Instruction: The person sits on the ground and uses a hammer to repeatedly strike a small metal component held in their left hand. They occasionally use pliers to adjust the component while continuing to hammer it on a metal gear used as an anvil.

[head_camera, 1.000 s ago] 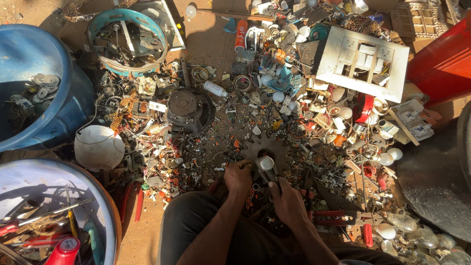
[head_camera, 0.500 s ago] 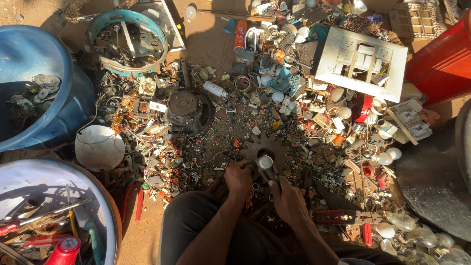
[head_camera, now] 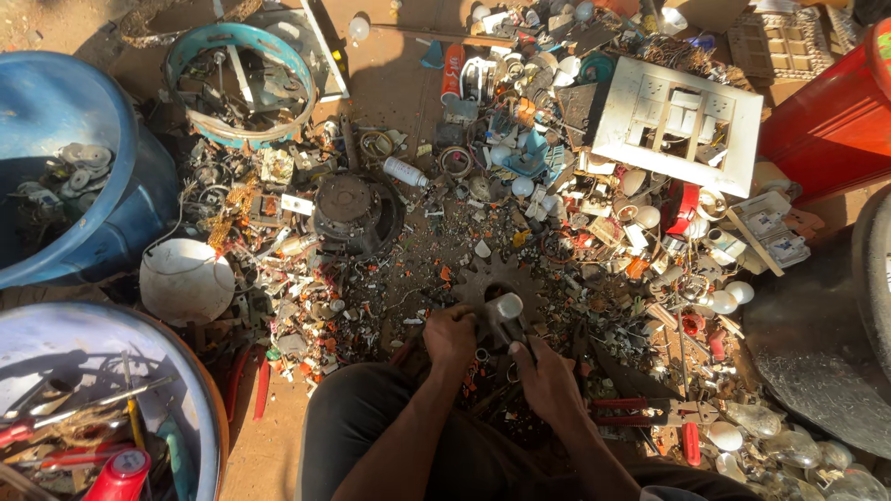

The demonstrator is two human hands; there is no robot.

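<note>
Scrap lies thick over the dirt ground (head_camera: 390, 83) in front of a seated person, whose two hands meet low in the middle of the view. The left hand (head_camera: 452, 336) is closed into a fist and looks to be gripping something dark, though what it holds is hidden under the knuckles. The right hand (head_camera: 548, 376) is curled around a dark tool or handle; the fingers cover it, so its kind cannot be told. Between the two hands, just ahead of the fingertips, stands a small pale cylinder (head_camera: 506, 308), its round end turned up toward the camera and its long axis running roughly upright. It sits on or against a dark toothed gear (head_camera: 483, 278) lying flat on the ground. The cylinder lies a little right of the left hand and up-left of the right hand, near both, with the left hand slightly nearer. Farther off are a blue tub (head_camera: 130, 213) at the left, a white switch plate (head_camera: 742, 148) at upper right, and a red container (head_camera: 826, 130) beside it.
</note>
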